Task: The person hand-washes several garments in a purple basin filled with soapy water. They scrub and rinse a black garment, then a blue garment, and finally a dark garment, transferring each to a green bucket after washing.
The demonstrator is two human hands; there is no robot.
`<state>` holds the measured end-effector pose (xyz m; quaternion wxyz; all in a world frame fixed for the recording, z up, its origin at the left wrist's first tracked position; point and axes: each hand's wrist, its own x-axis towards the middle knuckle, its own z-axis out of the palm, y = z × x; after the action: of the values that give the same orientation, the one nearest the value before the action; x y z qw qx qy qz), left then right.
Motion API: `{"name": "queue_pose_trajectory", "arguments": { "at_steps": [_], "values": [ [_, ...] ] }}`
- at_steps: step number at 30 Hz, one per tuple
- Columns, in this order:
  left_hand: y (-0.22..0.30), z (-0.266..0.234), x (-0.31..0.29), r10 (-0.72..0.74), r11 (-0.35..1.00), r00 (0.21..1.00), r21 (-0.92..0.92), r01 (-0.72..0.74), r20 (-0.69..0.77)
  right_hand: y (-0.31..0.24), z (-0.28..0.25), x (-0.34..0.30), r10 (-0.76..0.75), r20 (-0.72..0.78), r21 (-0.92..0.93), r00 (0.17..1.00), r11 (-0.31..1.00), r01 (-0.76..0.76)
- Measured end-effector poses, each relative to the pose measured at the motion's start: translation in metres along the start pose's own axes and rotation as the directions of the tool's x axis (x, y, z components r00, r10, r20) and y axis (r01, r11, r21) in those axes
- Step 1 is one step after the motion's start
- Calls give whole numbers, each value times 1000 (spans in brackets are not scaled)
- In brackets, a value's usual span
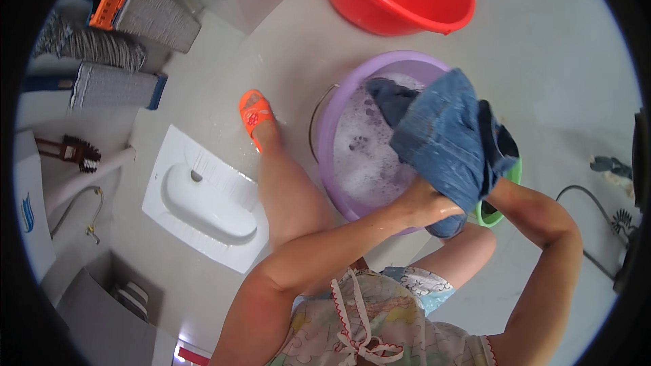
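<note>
A wet pair of blue denim jeans [441,135], bunched up, hangs over the right part of a purple basin [327,156]. Its darker far end droops toward the soapy water [369,142], which is covered in white foam. My left hand [435,203] is closed around the near end of the cloth, and a bit of denim sticks out below it. On the garment's right side my right hand [499,192] grips the cloth, with its fingers mostly hidden behind the folds. Partly covered by the jeans and my right arm is a green container [491,219].
A red basin [359,3] stands beyond the purple one. On the left are a white squat toilet [210,207], flat mops [115,86] and a brown brush [78,152]. My foot wears an orange slipper [254,116]. A dark hose [588,193] curves at the right.
</note>
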<state>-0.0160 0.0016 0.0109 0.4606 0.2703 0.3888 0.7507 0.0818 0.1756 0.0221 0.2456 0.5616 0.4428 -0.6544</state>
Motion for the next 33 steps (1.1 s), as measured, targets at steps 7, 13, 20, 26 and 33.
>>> {"name": "queue_pose_trajectory", "arguments": {
  "at_steps": [7,13,20,26,33],
  "values": [
    [8,-16,-15,-281,957,920,13,288,272,-4,9,-55,-25,15,19,1000,999,25],
    [2,-18,-30,-183,973,983,147,179,14,16,39,-17,-121,125,217,985,972,92],
    [-16,-39,2,-215,941,973,-284,185,-78,85,-40,57,-424,-280,151,861,866,476],
    [-21,-32,8,-194,954,976,-252,164,-98,180,-275,49,-537,-842,-516,48,830,211],
    [-29,-46,18,-171,894,976,-394,212,137,253,-374,113,-110,-651,-349,752,922,-168]
  ]
}}
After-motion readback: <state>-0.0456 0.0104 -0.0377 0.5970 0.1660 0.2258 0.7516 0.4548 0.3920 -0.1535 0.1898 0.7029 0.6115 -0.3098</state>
